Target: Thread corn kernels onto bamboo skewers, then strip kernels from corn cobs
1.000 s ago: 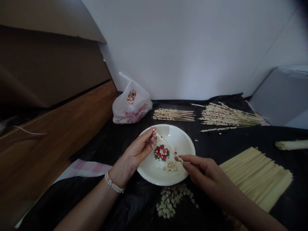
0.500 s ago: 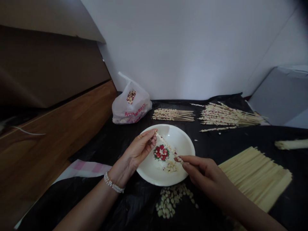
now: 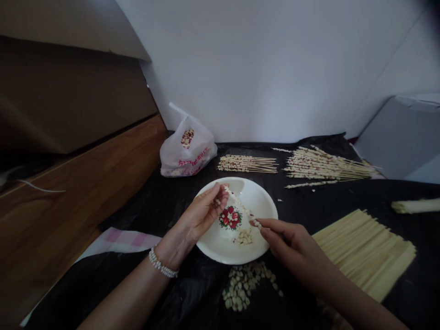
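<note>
Over a white bowl (image 3: 206,245) with a red flower print, a skewer (image 3: 239,201) threaded with pale kernels slants between my hands. My right hand (image 3: 292,243) pinches its lower end between thumb and fingertips. At the upper end is my left hand (image 3: 204,208), palm partly turned up, thumb and fingers closed around the tip. A few pale bits show among the left fingers, too small to name. Inside the bowl lies a small heap of loose kernels (image 3: 243,237). More flat pale pieces (image 3: 240,286) are spread just in front of the bowl.
Behind the bowl stand a white plastic bag (image 3: 187,153) of kernels and two piles of threaded skewers (image 3: 245,163), the larger pile (image 3: 316,165) to the right. Bare sticks (image 3: 367,252) lie at right on black sheeting (image 3: 178,293), near a pale stalk (image 3: 415,206). A wooden board (image 3: 85,192) runs along the left.
My left hand has shifted slightly right and its fingers have curled differently around the skewer's upper end. The right hand holds the lower end almost unmoved.
</note>
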`<control>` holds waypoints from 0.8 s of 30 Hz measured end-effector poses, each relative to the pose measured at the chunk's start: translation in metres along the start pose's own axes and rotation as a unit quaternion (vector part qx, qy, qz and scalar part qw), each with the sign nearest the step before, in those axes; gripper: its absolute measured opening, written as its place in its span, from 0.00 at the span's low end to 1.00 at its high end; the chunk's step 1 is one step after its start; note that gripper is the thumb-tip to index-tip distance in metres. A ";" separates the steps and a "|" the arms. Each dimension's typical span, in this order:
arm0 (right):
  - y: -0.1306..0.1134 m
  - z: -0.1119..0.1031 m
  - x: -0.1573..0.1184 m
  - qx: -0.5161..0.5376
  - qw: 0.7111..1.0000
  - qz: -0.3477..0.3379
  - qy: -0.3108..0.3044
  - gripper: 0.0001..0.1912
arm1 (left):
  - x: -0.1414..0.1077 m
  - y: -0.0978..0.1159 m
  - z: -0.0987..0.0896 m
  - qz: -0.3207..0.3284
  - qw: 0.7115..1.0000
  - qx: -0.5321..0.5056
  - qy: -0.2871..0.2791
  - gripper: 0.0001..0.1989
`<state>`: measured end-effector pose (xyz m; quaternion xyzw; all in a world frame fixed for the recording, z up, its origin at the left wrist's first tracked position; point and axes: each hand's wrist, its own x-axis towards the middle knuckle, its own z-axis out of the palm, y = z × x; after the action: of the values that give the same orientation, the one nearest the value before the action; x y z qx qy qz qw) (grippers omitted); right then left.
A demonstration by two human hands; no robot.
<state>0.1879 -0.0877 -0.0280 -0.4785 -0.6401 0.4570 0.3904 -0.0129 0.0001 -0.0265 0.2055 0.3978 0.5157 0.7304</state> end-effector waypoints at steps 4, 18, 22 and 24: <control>-0.001 -0.002 0.001 0.010 1.000 -0.002 0.005 0.17 | 0.000 0.005 0.001 -0.026 0.999 -0.019 -0.011 0.20; 0.004 -0.002 -0.001 -0.002 1.000 0.003 -0.005 0.18 | 0.001 0.003 0.000 0.019 1.000 0.003 0.011 0.11; 0.004 -0.001 -0.001 -0.006 1.000 0.009 -0.019 0.19 | 0.000 0.005 0.001 0.031 0.999 -0.011 0.031 0.10; 0.004 -0.001 -0.002 -0.009 1.000 0.010 -0.026 0.19 | 0.000 0.005 0.000 0.036 0.999 -0.009 0.030 0.12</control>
<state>0.1904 -0.0884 -0.0320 -0.4765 -0.6494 0.4669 0.3650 -0.0155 0.0022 -0.0229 0.1973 0.4078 0.5510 0.7008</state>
